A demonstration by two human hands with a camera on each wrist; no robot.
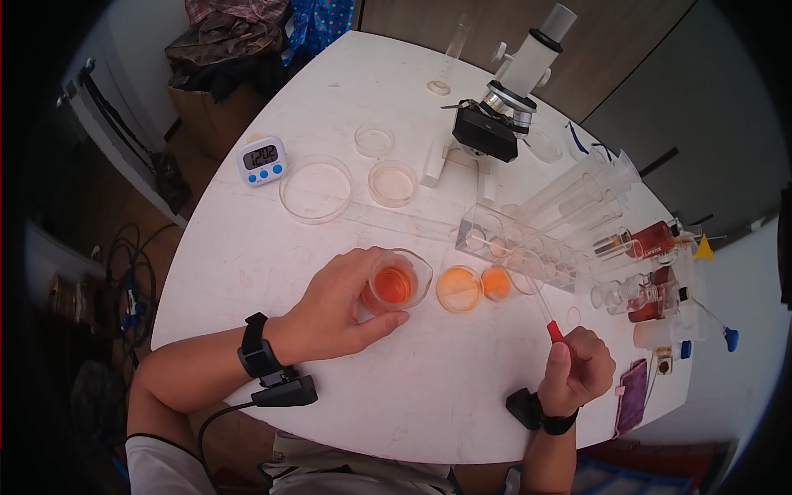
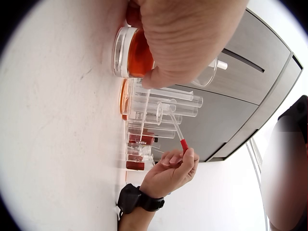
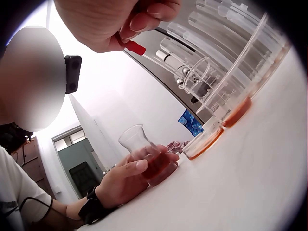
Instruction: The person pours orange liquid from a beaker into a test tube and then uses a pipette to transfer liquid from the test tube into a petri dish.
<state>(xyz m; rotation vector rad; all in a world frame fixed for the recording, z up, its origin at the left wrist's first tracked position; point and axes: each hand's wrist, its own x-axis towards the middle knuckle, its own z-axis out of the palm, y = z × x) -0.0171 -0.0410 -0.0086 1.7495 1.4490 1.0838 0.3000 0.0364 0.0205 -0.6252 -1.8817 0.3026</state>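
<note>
My left hand [image 1: 334, 309] grips a flared glass beaker [image 1: 421, 276] of orange-red liquid, thumb on the near side and fingers round the far side. In the right wrist view this beaker [image 2: 137, 55] stands upright, its base close to the tabletop. My right hand [image 1: 582, 371] pinches the red rubber bulb [image 1: 554, 332] of a glass dropper [image 1: 544, 302]. The dropper slants toward the mouth of a clear graduated beaker [image 3: 204, 86], which has shallow orange liquid [image 1: 496, 283] at its bottom. Between the two beakers sits a petri dish [image 1: 459, 289] with orange contents.
A clear rack [image 1: 528, 260] with large test tubes [image 1: 577, 186] stands behind the graduated beaker. Brown bottles [image 1: 652, 239] and glassware crowd the right edge. Toward the back are a microscope [image 1: 503, 107], glass dishes [image 1: 315, 190], a cylinder [image 1: 452, 58] and a timer [image 1: 262, 159].
</note>
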